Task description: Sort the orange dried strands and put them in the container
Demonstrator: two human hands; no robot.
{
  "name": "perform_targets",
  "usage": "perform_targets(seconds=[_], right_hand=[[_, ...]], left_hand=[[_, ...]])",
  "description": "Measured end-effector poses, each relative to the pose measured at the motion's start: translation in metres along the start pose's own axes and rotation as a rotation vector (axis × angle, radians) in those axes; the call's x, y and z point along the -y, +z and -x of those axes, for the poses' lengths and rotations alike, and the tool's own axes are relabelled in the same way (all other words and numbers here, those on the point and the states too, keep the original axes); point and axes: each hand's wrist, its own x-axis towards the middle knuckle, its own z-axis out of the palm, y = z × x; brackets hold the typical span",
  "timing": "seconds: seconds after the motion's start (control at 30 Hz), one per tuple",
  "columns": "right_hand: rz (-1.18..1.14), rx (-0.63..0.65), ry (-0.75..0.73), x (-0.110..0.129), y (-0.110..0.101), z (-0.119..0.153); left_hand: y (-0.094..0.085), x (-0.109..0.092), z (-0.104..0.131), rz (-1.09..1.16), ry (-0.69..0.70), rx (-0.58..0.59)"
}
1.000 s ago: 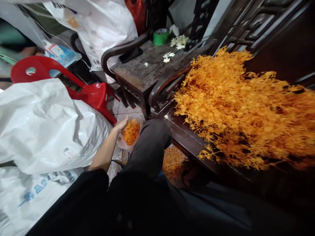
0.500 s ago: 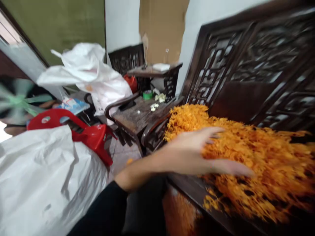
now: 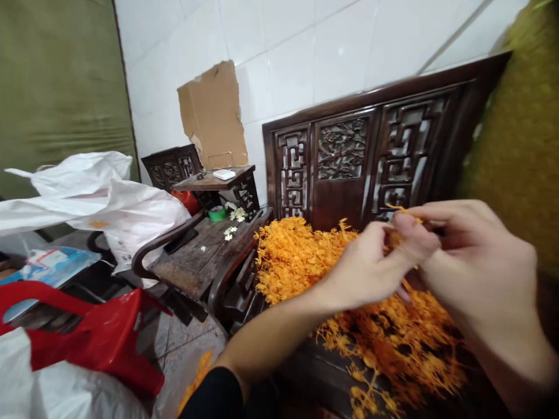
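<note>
A heaped pile of orange, stringy plastic-looking sprigs (image 3: pixel 297 256) covers the seat of a dark carved wooden bench (image 3: pixel 340 201). Above its right part, my left hand (image 3: pixel 367 267) and my right hand (image 3: pixel 484 262) meet, thumbs and fingers closed together. Between them is a thin orange sprig (image 3: pixel 396 207); its tip pokes out at the top, and most of it is hidden by my fingers. Loose strands hang over the front of the seat under my hands.
Left of the bench stands a wooden chair (image 3: pixel 183 265) bearing green tape (image 3: pixel 217 214) and pale small pieces (image 3: pixel 237 215). A red plastic stool (image 3: pixel 109 331), white sacks (image 3: pixel 131 209) and a clear bag with orange pieces (image 3: pixel 196 372) crowd the left. Brown cardboard (image 3: pixel 213 116) leans on the tiled wall.
My view has swung right. My left hand, earlier spread over the pile, is now raised and closed on a sprig. My right hand has come into view and grips it too.
</note>
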Motion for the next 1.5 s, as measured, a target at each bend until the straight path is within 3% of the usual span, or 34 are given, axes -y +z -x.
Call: perform_targets(seconds=[0.1,0.17,0.23,0.47,0.6,0.8,0.87,1.0,1.13,1.23,1.4,1.5], right_hand=[[-0.345,-0.022,0.272,0.001,0.003,-0.003],[-0.593,0.037,0.328,0.002,0.006,-0.006],[-0.649,0.132,0.338,0.003,0.008,-0.008],[-0.472,0.432,0.322,0.010,0.008,0.000],[-0.415,0.540,0.260,0.010,0.003,-0.004],[-0.141,0.653,0.173,0.004,-0.011,-0.012],[-0.053,0.656,0.083,0.005,-0.012,-0.012],[0.146,0.515,-0.119,0.010,-0.008,-0.007],[0.104,0.373,-0.172,0.014,0.004,0.003],[-0.066,0.338,-0.027,0.012,0.011,0.008],[-0.564,0.497,0.395,0.005,0.013,0.006],[-0.737,0.437,0.580,-0.002,0.017,0.007]], left_hand=[[-0.009,-0.013,0.000,0.074,0.026,-0.017],[-0.018,-0.022,0.001,0.062,0.053,-0.076],[-0.026,-0.029,0.003,0.051,0.064,-0.096],[-0.042,-0.036,0.008,0.098,0.035,-0.165],[-0.049,-0.037,0.008,0.160,0.084,-0.193],[-0.047,-0.042,0.007,0.321,-0.017,-0.176],[-0.044,-0.042,0.007,0.346,-0.028,-0.155],[-0.039,-0.042,0.006,0.320,-0.046,-0.196],[-0.031,-0.037,0.005,0.172,-0.096,-0.292],[-0.028,-0.029,0.004,0.050,-0.071,-0.299],[-0.031,-0.015,0.002,-0.461,0.225,-0.419],[-0.033,-0.013,0.002,-0.691,0.313,-0.445]])
